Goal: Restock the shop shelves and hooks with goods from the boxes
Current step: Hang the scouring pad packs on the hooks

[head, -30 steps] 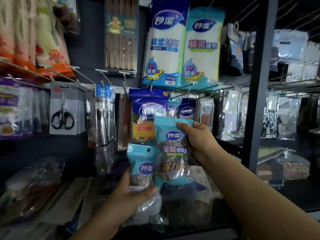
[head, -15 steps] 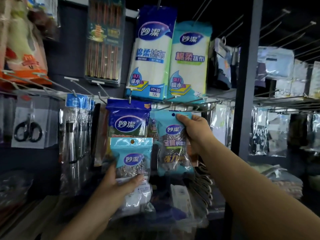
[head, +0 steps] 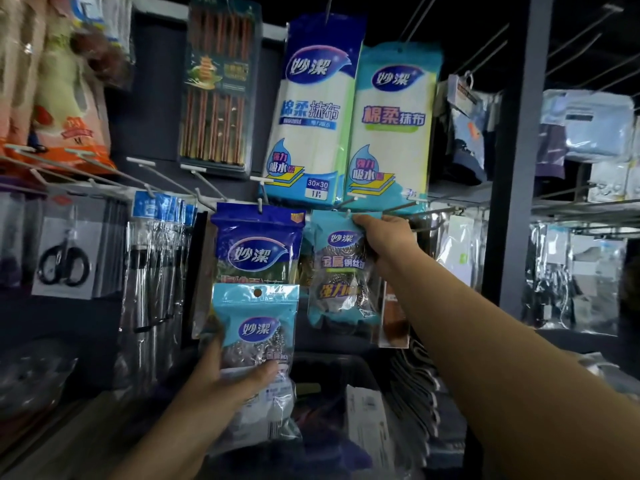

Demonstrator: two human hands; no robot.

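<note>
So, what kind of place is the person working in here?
Most likely a small household-goods shop. Packaged goods hang on metal wall hooks: blue-and-white cleaning cloth packs, boxed wooden chopsticks, carded black scissors. The right hand holds a teal steel-scourer pack at a hook.

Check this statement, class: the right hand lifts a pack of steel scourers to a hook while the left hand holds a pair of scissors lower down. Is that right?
Not quite. The head view shows the left hand holding a second pack of scourers, not scissors. The right hand does lift a pack of steel scourers to a hook.
</note>
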